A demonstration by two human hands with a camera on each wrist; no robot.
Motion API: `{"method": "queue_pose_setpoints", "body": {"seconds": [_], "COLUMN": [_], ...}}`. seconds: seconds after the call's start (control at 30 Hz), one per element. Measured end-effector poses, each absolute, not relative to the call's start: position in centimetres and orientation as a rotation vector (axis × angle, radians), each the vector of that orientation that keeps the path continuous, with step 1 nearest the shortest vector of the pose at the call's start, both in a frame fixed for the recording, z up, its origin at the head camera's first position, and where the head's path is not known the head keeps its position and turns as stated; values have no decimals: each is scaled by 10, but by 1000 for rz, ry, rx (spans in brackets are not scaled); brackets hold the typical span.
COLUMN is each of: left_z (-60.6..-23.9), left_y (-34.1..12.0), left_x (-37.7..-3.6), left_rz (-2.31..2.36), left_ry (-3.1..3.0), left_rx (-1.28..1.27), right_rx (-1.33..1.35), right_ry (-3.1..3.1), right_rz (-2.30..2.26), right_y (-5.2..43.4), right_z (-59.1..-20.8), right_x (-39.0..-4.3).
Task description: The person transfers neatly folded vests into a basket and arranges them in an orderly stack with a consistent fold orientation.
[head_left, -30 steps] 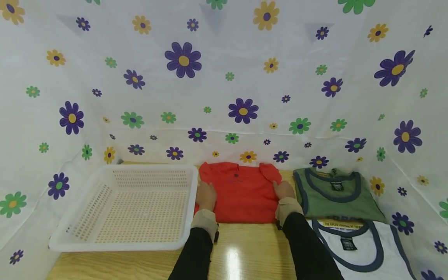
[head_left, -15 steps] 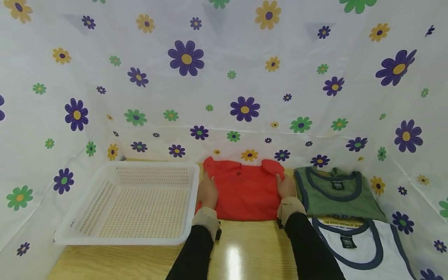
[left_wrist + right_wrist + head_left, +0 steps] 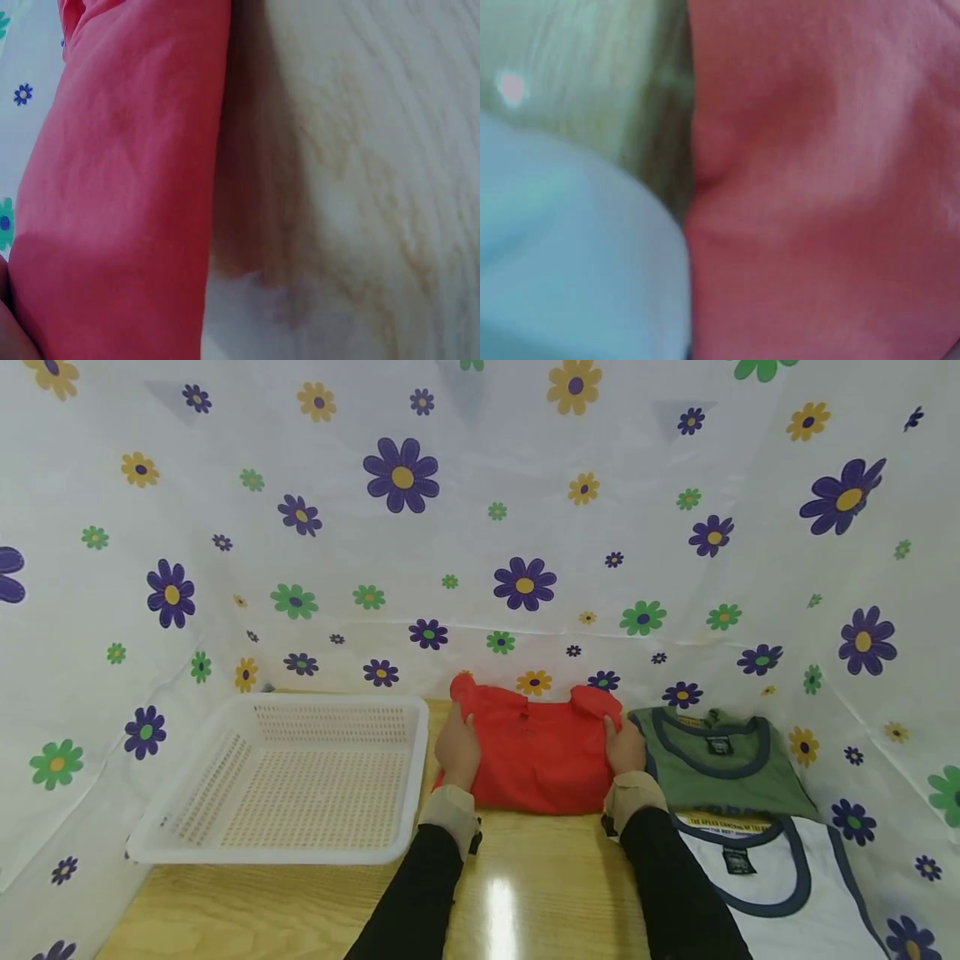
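A folded red shirt (image 3: 543, 756) lies across the middle of the head view, its collar side toward the back wall. My left hand (image 3: 458, 750) grips its left side, thumb on top of the cloth. On the opposite side my right hand (image 3: 626, 746) holds the shirt the same way, the fingers under it hidden. The left wrist view has the red cloth (image 3: 135, 180) standing out over the wooden surface, with a bit of the hand at the lower left corner. Red fabric (image 3: 825, 180) fills most of the right wrist view, beside a pale blurred sleeve edge (image 3: 577, 247).
A white perforated plastic basket (image 3: 416, 777) stands left of the shirt on the wooden table (image 3: 525, 885). To the right lie a folded green shirt (image 3: 720, 789) and, nearer, a white one with dark trim (image 3: 821, 877). A flower-printed sheet (image 3: 450, 527) walls the back and sides.
Both hands have shifted slightly right and toward the back, taking the red shirt along. Its front edge has lifted and sags a little between them. The head view has tilted a little.
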State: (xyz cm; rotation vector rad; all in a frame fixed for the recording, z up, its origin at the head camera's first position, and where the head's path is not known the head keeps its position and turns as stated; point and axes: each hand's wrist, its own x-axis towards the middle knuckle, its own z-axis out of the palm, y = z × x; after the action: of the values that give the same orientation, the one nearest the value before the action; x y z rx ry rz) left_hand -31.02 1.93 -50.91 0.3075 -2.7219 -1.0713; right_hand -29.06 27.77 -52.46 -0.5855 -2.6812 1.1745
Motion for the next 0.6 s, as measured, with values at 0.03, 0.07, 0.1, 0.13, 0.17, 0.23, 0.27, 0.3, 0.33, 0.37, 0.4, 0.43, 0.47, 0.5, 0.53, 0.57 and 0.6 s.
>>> {"method": "queue_pose_setpoints", "body": {"seconds": [0.03,0.07,0.1,0.13,0.17,0.23,0.27,0.3,0.33,0.37,0.4,0.43,0.47,0.5,0.53,0.57,0.6], "left_z": [-507,-504,-501,-498,-495,-490,-487,-484,-480,-476,-472,-467,-462,-457,-452,-447,-443], "left_y": [21,22,23,23,23,23,23,23,22,22,21,20,20,19,18,16,15], "left_x": [-310,-309,-308,-308,-307,-305,-304,-303,-302,-301,-300,-298,-297,-297,-295,-295,-294], "left_rz": [-1067,-1064,-1048,-1031,-1022,-996,-988,-982,-981,-977,-975,-980,-980,-977,-978,-981,-985], "left_ry": [-2721,-2718,-2719,-2722,-2719,-2724,-2723,-2726,-2728,-2732,-2736,-2737,-2741,-2741,-2730,-2718,-2708], "left_rx": [293,281,270,258,248,232,225,218,211,204,200,195,194,197,192,189,187], "right_rx": [-579,-581,-580,-577,-576,-568,-560,-547,-530,-514,-500,-487,-478,-471,-468,-466,-463], "right_ry": [-2669,-2662,-2656,-2652,-2645,-2634,-2630,-2624,-2614,-2606,-2600,-2593,-2585,-2580,-2574,-2570,-2564], "right_rz": [1179,1191,1194,1197,1204,1202,1200,1196,1198,1199,1200,1204,1207,1210,1214,1214,1218], "right_y": [279,281,282,283,284,287,287,288,288,288,287,287,286,285,284,283,281], "right_z": [-522,-520,-517,-514,-511,-506,-503,-500,-497,-493,-490,-486,-482,-478,-474,-470,-466], "right_x": [-290,-289,-288,-287,-286,-284,-282,-281,-280,-279,-278,-277,-276,-276,-275,-275,-274]}}
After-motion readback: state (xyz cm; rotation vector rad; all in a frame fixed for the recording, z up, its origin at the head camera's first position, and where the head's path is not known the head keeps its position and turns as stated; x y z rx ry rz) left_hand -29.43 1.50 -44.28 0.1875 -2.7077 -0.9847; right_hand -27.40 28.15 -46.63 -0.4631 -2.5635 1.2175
